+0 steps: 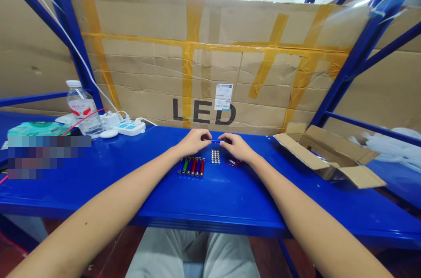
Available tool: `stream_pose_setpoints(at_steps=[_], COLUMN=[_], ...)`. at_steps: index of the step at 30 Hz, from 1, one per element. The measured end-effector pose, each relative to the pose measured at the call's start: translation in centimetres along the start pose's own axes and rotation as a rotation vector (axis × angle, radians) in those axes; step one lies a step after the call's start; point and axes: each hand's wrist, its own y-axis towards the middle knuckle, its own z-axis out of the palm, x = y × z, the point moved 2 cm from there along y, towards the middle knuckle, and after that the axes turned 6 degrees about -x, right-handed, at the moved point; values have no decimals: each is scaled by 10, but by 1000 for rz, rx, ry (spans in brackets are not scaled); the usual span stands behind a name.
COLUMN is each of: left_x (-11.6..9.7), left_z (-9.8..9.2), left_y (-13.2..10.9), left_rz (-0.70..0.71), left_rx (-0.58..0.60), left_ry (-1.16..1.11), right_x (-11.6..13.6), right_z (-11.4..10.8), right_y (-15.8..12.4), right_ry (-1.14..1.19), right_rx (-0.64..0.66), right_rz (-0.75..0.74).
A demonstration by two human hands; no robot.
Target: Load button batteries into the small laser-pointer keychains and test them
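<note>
Both my hands meet over the middle of the blue shelf top (210, 194). My left hand (194, 140) and my right hand (237, 146) pinch the two ends of a small blue tube (216, 141) held level between them. Just in front lies a row of several coloured tubes (191, 166), side by side. To their right sits a block of small silver button cells (215, 156). Under my right wrist lie a few red and blue tube parts (233, 163).
A taped cardboard sheet marked LED (204, 111) stands behind. An open cardboard box (332, 157) sits at the right. A water bottle (81, 109), a power strip with plugs (126, 125) and a green packet (37, 129) stand at the left. Blue rack posts flank both sides.
</note>
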Motion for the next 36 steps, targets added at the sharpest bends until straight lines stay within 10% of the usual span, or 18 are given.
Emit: stream_pose_setpoints(at_steps=[15,36], left_x=[10,16], left_z=[8,10], left_y=[11,15], left_rz=[-68,-98], left_rx=[205,260], left_ry=[189,102], right_x=[-15,-8], right_z=[7,2], right_y=[7,4], right_ry=[-415,-339], right_rx=[215,248], right_rz=[-157,-46])
